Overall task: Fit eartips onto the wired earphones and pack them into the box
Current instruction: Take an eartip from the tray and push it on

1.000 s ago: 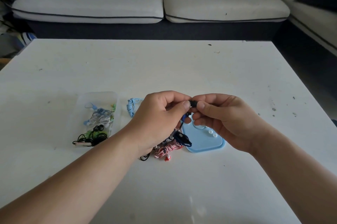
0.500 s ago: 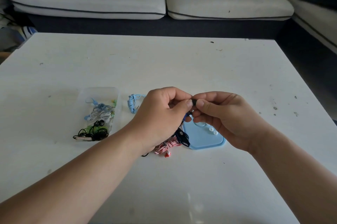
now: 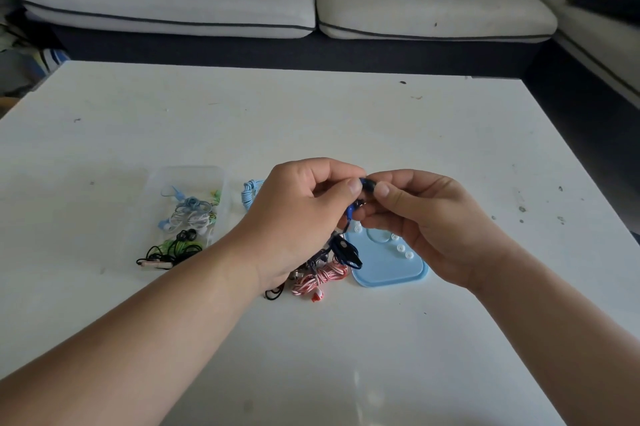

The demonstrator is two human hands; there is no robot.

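My left hand [image 3: 304, 217] and my right hand [image 3: 426, 217] meet above the table and pinch a small dark blue earbud [image 3: 367, 184] between thumbs and forefingers. Its dark blue cable [image 3: 343, 250] hangs down from the hands. Whether a tip sits on the bud is hidden by my fingers. Below the right hand lies a light blue tray [image 3: 388, 266] with several small white eartips [image 3: 401, 247]. A clear plastic box [image 3: 187, 214] at the left holds several coiled earphones in blue, white, green and black.
A red-and-white striped earphone coil [image 3: 320, 278] and a black cable [image 3: 273, 294] lie under my left wrist. A light blue coil [image 3: 249, 195] lies beside the box. The white table [image 3: 311, 120] ends at a grey sofa [image 3: 277, 2] behind.
Both hands stay pinched on the earbud with small finger shifts; more of the dark bud shows between my thumbs. The camera view has shifted slightly.
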